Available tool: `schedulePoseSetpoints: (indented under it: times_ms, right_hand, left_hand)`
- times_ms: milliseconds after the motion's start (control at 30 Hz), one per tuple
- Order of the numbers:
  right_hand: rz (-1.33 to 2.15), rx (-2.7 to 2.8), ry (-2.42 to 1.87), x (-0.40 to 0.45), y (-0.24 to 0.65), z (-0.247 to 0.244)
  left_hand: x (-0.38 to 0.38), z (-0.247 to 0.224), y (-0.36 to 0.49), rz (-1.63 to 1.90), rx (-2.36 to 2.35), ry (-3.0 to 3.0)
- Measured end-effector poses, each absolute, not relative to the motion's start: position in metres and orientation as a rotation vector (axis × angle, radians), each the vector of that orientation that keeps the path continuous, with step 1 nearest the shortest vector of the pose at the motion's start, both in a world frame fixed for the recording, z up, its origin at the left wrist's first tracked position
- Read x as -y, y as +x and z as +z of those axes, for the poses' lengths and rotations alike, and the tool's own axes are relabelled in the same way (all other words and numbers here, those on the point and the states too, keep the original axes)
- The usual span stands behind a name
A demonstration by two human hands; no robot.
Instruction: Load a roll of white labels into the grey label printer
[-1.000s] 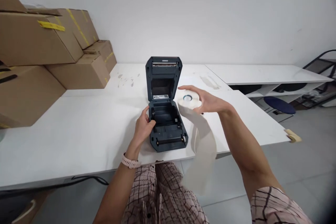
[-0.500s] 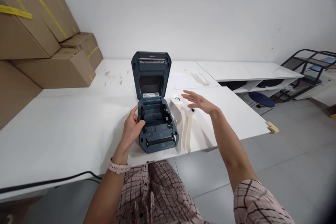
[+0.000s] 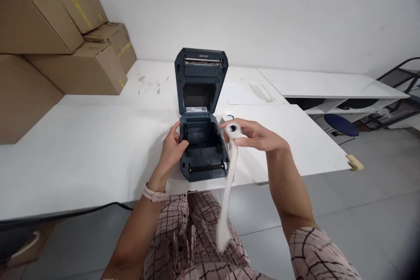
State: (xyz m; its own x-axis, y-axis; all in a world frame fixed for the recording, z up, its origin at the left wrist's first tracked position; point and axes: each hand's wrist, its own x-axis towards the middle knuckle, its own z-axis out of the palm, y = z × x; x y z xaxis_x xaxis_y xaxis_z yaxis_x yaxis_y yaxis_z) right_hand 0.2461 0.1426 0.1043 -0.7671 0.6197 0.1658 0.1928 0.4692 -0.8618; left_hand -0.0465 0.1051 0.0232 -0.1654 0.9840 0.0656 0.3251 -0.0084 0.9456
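Note:
A dark grey label printer (image 3: 204, 157) stands on the white table with its lid (image 3: 201, 79) raised and its inner bay exposed. Its left edge is gripped by my left hand (image 3: 175, 145), thumb over the inside near the left roll holder and fingers along the outer side. Just right of the printer, my right hand (image 3: 257, 134) holds a small roll of label paper (image 3: 233, 129) with a dark core hole. From that roll a long strip (image 3: 227, 197) hangs past the table's front edge, blurred at its end. Another white roll (image 3: 227, 117) sits behind, partly covered by my right hand.
Cardboard boxes (image 3: 75, 68) with yellow tape are stacked at the left. A white sheet (image 3: 238, 93) lies on the table (image 3: 108, 140) behind the rolls. Beyond the table's right side is a blue stool (image 3: 341, 124). A black cable (image 3: 98, 208) runs along the front edge.
My right hand has closed on the small label roll and lifted it, and its strip now swings down over the table edge. My left hand keeps its place on the printer. The view has shifted.

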Motion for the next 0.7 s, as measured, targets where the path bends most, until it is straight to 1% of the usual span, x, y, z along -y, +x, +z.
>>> schedulePoseSetpoints:
  times_ms: [100,200,267,433,567,700]
  right_hand:
    - [0.966,2.671,-0.724,-0.154,0.193,0.126]
    - [0.768,2.863,-0.825,-0.167,0.158,0.113]
    - [0.675,2.908,-0.866,-0.168,0.151,0.098]
    - [0.452,2.659,-0.901,-0.119,0.164,0.075]
    - [0.402,2.434,-0.931,-0.059,0.172,0.06]
    - [0.363,2.404,-0.999,-0.025,0.173,0.051]
  left_hand:
    - [-0.106,0.02,-0.047,1.203,-1.549,1.363]
    - [-0.105,0.02,-0.047,1.196,-1.528,1.334]
    - [-0.104,0.022,-0.046,1.195,-1.517,1.321]
    - [-0.102,0.023,-0.046,1.209,-1.475,1.306]
    - [-0.102,0.02,-0.046,1.223,-1.483,1.296]
    - [-0.102,0.014,-0.046,1.202,-1.507,1.299]
